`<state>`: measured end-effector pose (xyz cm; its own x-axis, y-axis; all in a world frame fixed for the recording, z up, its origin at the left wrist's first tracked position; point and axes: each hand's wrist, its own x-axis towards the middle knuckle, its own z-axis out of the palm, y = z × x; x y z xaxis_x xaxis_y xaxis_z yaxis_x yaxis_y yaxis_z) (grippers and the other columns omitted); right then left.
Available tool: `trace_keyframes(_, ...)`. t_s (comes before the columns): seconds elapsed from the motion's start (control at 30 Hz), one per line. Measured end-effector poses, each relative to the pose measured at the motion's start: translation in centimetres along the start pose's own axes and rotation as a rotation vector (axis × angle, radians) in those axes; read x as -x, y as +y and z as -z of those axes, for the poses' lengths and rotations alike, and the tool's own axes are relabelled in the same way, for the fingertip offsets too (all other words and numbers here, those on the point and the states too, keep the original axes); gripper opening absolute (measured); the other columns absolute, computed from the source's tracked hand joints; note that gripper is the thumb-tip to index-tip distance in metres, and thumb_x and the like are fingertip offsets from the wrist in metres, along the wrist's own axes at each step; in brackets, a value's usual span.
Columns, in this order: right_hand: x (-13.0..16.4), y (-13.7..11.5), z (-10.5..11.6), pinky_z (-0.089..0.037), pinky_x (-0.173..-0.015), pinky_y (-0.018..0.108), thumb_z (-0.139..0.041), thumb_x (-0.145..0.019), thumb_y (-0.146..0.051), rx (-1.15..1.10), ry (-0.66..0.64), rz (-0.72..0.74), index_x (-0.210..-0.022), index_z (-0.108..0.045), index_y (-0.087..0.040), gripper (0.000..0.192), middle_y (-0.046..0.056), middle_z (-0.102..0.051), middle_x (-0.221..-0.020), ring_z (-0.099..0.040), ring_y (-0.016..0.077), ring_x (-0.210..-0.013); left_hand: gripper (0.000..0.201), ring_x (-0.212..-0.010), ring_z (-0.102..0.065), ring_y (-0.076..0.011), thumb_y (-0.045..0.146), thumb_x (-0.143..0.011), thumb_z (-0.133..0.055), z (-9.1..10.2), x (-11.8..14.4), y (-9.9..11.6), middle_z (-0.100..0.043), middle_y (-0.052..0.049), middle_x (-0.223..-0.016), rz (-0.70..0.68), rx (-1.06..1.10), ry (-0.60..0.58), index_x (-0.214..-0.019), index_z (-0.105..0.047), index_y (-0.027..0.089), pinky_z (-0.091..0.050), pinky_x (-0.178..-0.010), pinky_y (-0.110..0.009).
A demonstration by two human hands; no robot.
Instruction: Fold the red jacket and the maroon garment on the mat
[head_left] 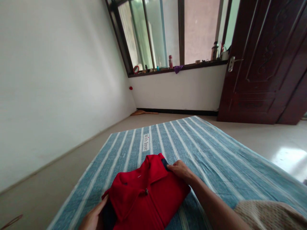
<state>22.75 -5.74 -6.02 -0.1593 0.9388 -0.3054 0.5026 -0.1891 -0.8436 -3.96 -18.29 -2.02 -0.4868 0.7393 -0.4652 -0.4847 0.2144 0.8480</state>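
A red jacket [165,188] with dark navy shoulder patches lies folded on the striped bed cover [182,140]. Its collar spreads at the top, and a zipper pull sits near the neck. At the jacket's right shoulder, by the navy patch, my right hand [181,171] pinches the cloth between thumb and fingers. My left hand [94,214] grips the opposite shoulder edge at the lower left, its fingers partly hidden by the cloth. The jacket's lower part runs out of view at the bottom.
A beige knitted piece [271,214] lies at the lower right. A white wall [59,80] rises on the left and a dark red door [263,64] stands at the right. Bottles and small items line the window sill [192,66]. A broom [144,112] lies on the floor beyond the bed.
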Motion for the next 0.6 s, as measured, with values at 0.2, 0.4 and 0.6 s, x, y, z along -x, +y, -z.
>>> trace_keyframes(0.2, -0.4, 0.4, -0.2, -0.017, -0.04, 0.025, -0.053, -0.079, -0.036, 0.027, 0.01, 0.008, -0.043, -0.037, -0.02, 0.042, -0.005, -0.033, -0.041, -0.031, 0.0073, -0.038, 0.019, -0.081, -0.07, -0.0227, 0.009, -0.075, -0.059, 0.0, -0.4, 0.2, -0.074, -0.005, -0.084, -0.028, -0.021, 0.031, -0.091, -0.069, 0.016, -0.056, -0.075, -0.03)
trace_keyframes(0.4, -0.6, 0.7, -0.4, -0.018, -0.04, 0.025, -0.053, -0.078, -0.037, 0.053, 0.018, 0.01, -0.043, -0.037, -0.02, 0.043, -0.005, -0.032, -0.041, -0.031, 0.0078, -0.039, 0.026, -0.081, -0.07, -0.0254, 0.012, -0.075, -0.062, 0.3, -0.6, 0.0, -0.074, -0.008, -0.087, 0.043, -0.042, 0.046, -0.101, -0.067, 0.016, -0.056, -0.077, -0.037)
trace_keyframes(0.6, -0.8, 1.0, -0.4, -0.018, -0.041, 0.025, -0.051, -0.081, -0.038, 0.074, 0.008, 0.025, -0.043, -0.037, -0.02, 0.044, -0.005, -0.032, -0.041, -0.031, 0.0078, -0.04, 0.019, -0.075, -0.07, -0.0225, 0.011, -0.078, -0.06, 1.0, -1.4, -0.7, -0.074, -0.007, -0.083, 0.08, 0.019, 0.033, -0.095, -0.068, 0.015, -0.056, -0.069, -0.032)
